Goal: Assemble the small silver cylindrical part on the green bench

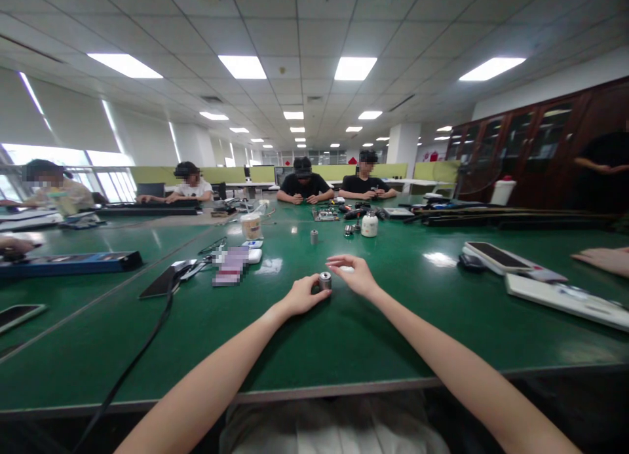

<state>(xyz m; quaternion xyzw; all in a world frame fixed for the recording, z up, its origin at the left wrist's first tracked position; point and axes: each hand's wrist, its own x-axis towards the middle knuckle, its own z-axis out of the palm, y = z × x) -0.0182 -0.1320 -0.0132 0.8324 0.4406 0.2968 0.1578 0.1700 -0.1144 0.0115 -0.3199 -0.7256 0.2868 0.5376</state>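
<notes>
My left hand (302,295) is closed round a small silver metal cylinder (325,282), thumb and fingers on its sides. The cylinder stands upright on the green tabletop (295,349), with a small dark hole or stud in its top face. Just to the right, my right hand (356,275) hovers with its fingers stretched toward the cylinder, apart from it and holding nothing that I can see. Farther off, a second, similar metal cylinder (314,236) stands upright.
Beyond are a white jar (369,225), small metal parts (350,230) and a cup (252,226). A phone (164,280) and black cable (147,349) lie left; another phone (496,256) and a white flat object (565,300) lie right. Several people sit around; a person's hand (604,265) rests right.
</notes>
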